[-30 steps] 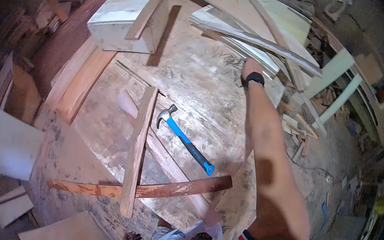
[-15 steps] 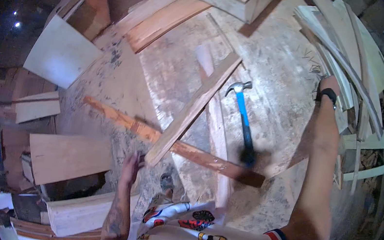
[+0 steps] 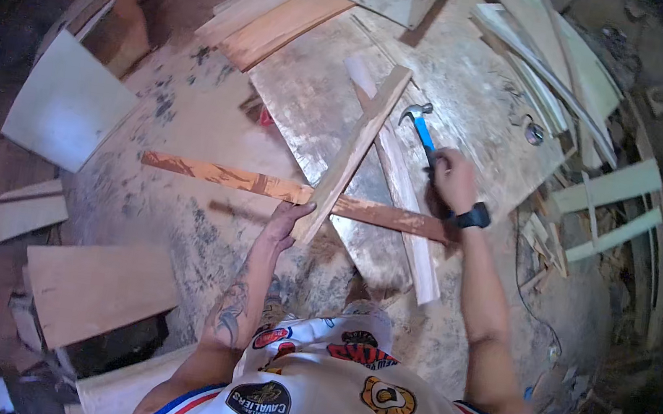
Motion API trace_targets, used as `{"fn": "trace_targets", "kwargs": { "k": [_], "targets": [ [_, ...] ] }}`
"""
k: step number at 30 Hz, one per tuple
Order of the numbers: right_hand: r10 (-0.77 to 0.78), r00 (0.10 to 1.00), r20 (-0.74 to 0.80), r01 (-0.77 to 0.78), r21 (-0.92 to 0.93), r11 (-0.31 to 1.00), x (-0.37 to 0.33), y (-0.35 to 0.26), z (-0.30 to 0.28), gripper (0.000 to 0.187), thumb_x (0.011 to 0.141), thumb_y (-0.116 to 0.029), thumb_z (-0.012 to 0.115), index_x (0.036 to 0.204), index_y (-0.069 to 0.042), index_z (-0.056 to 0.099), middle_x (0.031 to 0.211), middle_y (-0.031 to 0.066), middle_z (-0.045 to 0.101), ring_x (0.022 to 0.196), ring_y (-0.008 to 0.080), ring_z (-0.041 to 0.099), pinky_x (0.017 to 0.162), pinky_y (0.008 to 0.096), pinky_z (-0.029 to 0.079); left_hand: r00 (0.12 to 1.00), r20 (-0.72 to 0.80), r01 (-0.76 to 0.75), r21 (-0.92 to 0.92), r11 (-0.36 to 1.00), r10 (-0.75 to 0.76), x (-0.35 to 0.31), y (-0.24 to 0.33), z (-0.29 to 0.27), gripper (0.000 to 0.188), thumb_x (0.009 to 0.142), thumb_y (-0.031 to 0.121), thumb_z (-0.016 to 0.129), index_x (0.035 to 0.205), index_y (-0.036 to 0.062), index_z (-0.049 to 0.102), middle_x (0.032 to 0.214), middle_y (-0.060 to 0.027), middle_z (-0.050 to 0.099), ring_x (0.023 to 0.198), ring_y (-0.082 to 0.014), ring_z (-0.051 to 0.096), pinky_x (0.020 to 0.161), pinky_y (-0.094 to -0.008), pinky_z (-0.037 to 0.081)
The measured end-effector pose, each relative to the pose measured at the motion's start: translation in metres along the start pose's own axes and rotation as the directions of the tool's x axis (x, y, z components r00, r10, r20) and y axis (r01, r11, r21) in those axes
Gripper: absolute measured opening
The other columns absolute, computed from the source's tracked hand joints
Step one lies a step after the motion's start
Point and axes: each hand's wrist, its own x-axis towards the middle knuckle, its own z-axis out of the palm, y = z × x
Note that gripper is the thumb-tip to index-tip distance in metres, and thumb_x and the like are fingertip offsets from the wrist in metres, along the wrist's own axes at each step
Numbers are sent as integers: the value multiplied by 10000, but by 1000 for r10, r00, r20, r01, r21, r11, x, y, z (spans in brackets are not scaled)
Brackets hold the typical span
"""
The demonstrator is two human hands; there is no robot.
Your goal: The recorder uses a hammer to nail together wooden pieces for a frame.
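A pale wooden strip (image 3: 359, 147) slants across the middle, lying over a reddish-brown wooden strip (image 3: 226, 176) and another pale strip (image 3: 402, 187). My left hand (image 3: 285, 223) is closed around the near end of the slanting strip, its thumb on the top face. To the right, a claw hammer (image 3: 424, 132) with a blue and black handle points its head away from me. The fingers of my right hand (image 3: 455, 180) are curled around the lower handle, hiding its end. The right end of the reddish-brown strip lies just below my right wrist.
The strips lie over a worn, dusty board (image 3: 301, 118) on the floor. Long boards (image 3: 529, 65) are stacked at the far right, with a small round object (image 3: 534, 134) beside them. Box-like panels (image 3: 71, 103) stand at the left. A cable (image 3: 533, 307) runs along the right.
My right hand has come from the stacked boards to the hammer and closed on its handle. My left hand, open beside the slanting strip before, now grips its near end.
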Motion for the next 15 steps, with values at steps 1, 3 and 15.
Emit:
{"fn": "trace_targets", "kwargs": {
  "k": [1, 3, 15],
  "targets": [
    [-3, 999, -36, 3, -14, 1000, -21, -16, 14, 175, 846, -59, 529, 926, -13, 678, 903, 208, 661, 849, 382, 642, 763, 441, 505, 993, 41, -110, -44, 993, 111, 4, -2, -3, 402, 858, 76, 705, 1214, -4, 537, 1102, -97, 649, 967, -197, 655, 825, -322, 551],
    [-25, 994, -110, 24, -15, 1000, -62, -61, 32, 163, 835, -58, 537, 906, -8, 676, 883, 209, 657, 845, 390, 637, 768, 455, 503, 976, 93, -189, -86, 978, 196, 9, -1, -13, 368, 853, 72, 705, 1189, 6, 570, 1086, -95, 661, 961, -206, 658, 805, -330, 561],
    [-452, 892, 2, 392, -501, 772, -181, -224, 137, 535, 750, -17, 581, 1274, 1, 476, 1232, 207, 518, 1140, 372, 528, 945, 438, 450, 961, 69, -225, -363, 904, 266, 7, -26, -35, 369, 742, -38, 746, 1078, -34, 591, 1035, -112, 654, 916, -223, 645, 801, -353, 541]
  ]
}}
